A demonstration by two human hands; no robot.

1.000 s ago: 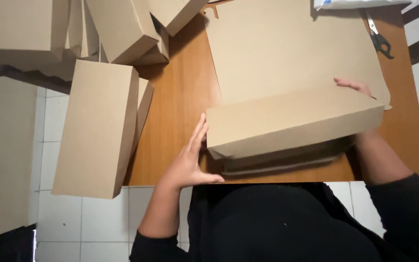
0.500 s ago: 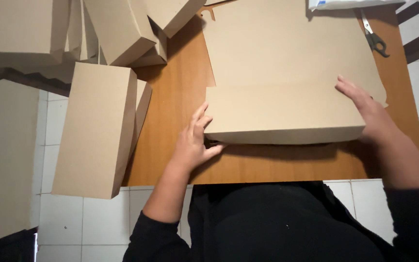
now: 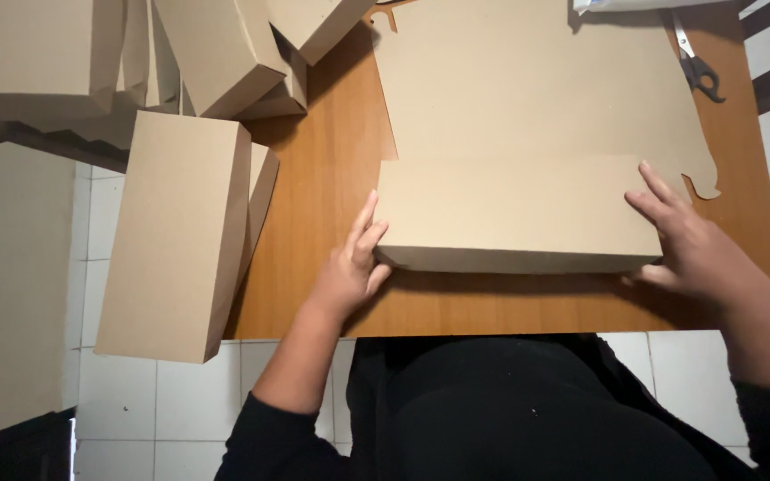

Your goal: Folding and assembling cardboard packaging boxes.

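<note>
A large flat sheet of brown cardboard (image 3: 536,98) lies on the wooden table (image 3: 331,214). Its near part is folded over into a flap (image 3: 514,214) that lies almost flat on the sheet. My left hand (image 3: 349,267) presses against the flap's left end, fingers spread along the edge. My right hand (image 3: 692,245) rests on the flap's right end, fingers flat on top. Neither hand is closed around anything.
Several folded brown cardboard boxes (image 3: 180,232) are stacked at the table's left edge and far left corner, one hanging over the edge. Black-handled scissors (image 3: 697,62) lie at the far right. White tiled floor (image 3: 189,401) shows below the table.
The folded flap was raised at the table's front edge; it has been pushed away from me and pressed down nearly flat. Both hands moved forward with it.
</note>
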